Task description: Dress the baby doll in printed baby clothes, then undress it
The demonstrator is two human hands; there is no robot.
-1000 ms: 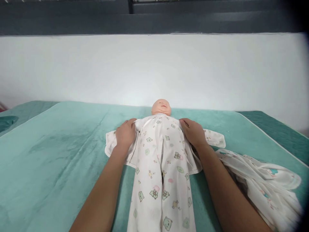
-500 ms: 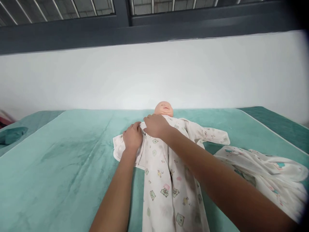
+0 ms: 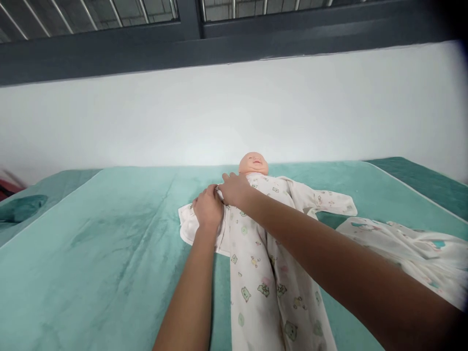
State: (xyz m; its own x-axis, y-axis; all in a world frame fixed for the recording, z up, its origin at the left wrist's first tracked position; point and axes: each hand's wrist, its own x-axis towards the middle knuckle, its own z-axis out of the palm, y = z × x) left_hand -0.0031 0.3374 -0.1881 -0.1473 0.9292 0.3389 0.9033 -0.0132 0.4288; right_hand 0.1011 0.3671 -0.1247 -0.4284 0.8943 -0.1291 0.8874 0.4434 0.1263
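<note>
A baby doll (image 3: 253,164) lies on its back, its head toward the wall. It wears a white onesie (image 3: 252,273) printed with small green bears, one sleeve stretched out to the right. At the doll's left-side shoulder in the picture, my left hand (image 3: 208,207) is closed on the onesie's sleeve. Beside it, my right hand (image 3: 236,189) also grips the cloth near the shoulder, its fingers bent. The fingertips of both hands are partly hidden, and the doll's arm under the sleeve cannot be seen.
A teal plush cover (image 3: 120,253) spreads over the bed beneath the doll. Another white printed cloth (image 3: 409,243) lies crumpled at the right, partly under my right forearm. Behind the bed stands a white wall (image 3: 175,117) below a dark window frame (image 3: 109,56).
The whole view has shifted slightly, so the doll and my hands appear a little farther right. Both hands stay at the same shoulder of the onesie.
</note>
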